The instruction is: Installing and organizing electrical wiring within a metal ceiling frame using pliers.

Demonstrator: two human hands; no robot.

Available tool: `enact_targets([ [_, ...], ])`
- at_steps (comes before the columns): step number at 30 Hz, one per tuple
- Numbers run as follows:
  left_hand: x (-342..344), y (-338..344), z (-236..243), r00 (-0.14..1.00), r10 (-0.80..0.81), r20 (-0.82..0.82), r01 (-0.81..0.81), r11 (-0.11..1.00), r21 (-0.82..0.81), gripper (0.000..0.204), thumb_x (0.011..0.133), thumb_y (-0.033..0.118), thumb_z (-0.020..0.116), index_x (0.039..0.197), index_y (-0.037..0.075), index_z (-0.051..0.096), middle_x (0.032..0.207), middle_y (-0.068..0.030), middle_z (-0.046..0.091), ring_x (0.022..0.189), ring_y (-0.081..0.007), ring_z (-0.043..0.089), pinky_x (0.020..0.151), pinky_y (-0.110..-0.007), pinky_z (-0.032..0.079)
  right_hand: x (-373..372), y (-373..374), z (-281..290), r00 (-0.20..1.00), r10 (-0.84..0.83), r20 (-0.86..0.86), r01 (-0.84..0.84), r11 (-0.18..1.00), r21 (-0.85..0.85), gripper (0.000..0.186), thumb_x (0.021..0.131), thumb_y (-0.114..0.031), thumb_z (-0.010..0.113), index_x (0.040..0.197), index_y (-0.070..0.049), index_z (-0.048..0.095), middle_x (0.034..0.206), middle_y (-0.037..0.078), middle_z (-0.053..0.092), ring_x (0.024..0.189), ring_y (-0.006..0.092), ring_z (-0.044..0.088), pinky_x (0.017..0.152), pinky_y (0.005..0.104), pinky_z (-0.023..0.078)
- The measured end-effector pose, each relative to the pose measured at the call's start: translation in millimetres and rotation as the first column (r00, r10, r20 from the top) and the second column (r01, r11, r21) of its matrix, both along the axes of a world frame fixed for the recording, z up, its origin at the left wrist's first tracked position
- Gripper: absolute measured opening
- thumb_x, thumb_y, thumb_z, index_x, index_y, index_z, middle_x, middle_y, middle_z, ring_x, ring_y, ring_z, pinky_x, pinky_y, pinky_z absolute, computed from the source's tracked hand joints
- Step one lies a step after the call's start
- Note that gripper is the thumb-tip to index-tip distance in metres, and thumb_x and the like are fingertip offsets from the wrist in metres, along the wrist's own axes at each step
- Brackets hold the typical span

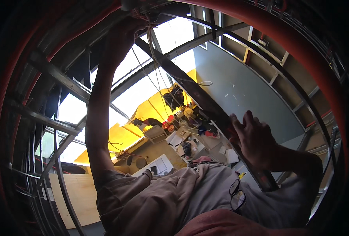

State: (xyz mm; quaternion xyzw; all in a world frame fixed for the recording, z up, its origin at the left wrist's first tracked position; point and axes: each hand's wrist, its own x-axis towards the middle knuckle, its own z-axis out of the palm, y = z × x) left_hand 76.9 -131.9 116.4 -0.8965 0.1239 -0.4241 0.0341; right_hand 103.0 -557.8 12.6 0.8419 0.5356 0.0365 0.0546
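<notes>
High at the top, my left hand (132,28) is raised among thin wires (153,47) by the dark metal framing. Its fingers look closed, and what they hold is lost in shadow. A long dark beam (186,88) runs diagonally from near that hand down to the lower right, with pale cables hanging beside it. My right hand (250,137) is at this beam's lower part, fingers bent and apart, touching or very near it. A pair of glasses (236,198) hangs on the front of my grey shirt.
Metal framing (64,80) surrounds me, with a red pipe (308,59) at the rim. Below are a grey panel (241,98), yellow sheeting (151,110), a chair (155,135), a plywood board (74,200) and assorted items on the floor.
</notes>
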Motion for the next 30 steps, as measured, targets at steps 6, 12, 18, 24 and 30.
enact_targets([
  [6, 9, 3, -4, 0.994, -0.085, 0.064, 0.074, 0.986, 0.150, 0.027, 0.087, -0.006, 0.061, 0.106, 0.011, 0.068, 0.104, -0.0089, 0.071, 0.099, -0.0272, 0.068, 0.085, -0.036, 0.056, -14, -9, -15, 0.998, -0.049, -0.050, 0.050, 0.998, 0.028, 0.062, 0.094, -0.039, 0.054, 0.138, 0.002, 0.038, 0.107, 0.018, 0.047, 0.084, 0.0261, 0.057, 0.065, 0.0378, 0.050],
  [12, 10, -4, -5, 0.994, -0.030, 0.106, 0.012, 0.986, 0.167, 0.032, 0.080, -0.010, 0.064, 0.104, 0.011, 0.067, 0.101, -0.0103, 0.070, 0.096, -0.0280, 0.069, 0.084, -0.036, 0.057, -25, -12, -18, 1.000, -0.024, 0.002, 0.024, 0.997, 0.069, 0.066, 0.093, -0.039, 0.055, 0.138, 0.006, 0.037, 0.103, 0.016, 0.046, 0.084, 0.0246, 0.055, 0.067, 0.0356, 0.048],
  [18, 10, -8, -2, 0.981, -0.088, 0.173, 0.045, 0.971, 0.237, 0.032, 0.079, -0.009, 0.065, 0.104, 0.011, 0.068, 0.098, -0.0101, 0.071, 0.093, -0.0261, 0.070, 0.081, -0.035, 0.058, -25, -10, -7, 1.000, 0.004, -0.019, -0.004, 1.000, -0.014, 0.068, 0.092, -0.043, 0.055, 0.135, 0.008, 0.040, 0.103, 0.014, 0.046, 0.088, 0.0230, 0.054, 0.073, 0.0341, 0.047],
  [24, 0, 3, -3, 0.982, -0.056, 0.179, 0.018, 0.978, 0.208, 0.027, 0.080, -0.007, 0.066, 0.100, 0.011, 0.069, 0.093, -0.0081, 0.072, 0.087, -0.0226, 0.072, 0.078, -0.033, 0.058, 6, 33, 13, 0.976, 0.215, 0.019, -0.207, 0.905, 0.371, 0.053, 0.087, -0.040, 0.064, 0.118, 0.001, 0.054, 0.092, 0.015, 0.052, 0.085, 0.0291, 0.053, 0.074, 0.0411, 0.044],
  [30, 23, -2, 0, 0.946, -0.105, 0.305, 0.011, 0.956, 0.294, 0.020, 0.080, -0.002, 0.067, 0.094, 0.012, 0.071, 0.086, -0.0070, 0.071, 0.080, -0.0229, 0.070, 0.075, -0.034, 0.055, 72, 207, 33, 0.841, 0.451, -0.297, -0.014, 0.567, 0.823, 0.058, 0.086, -0.034, 0.072, 0.128, -0.002, 0.047, 0.101, 0.012, 0.064, 0.096, 0.0226, 0.065, 0.082, 0.0332, 0.053],
])
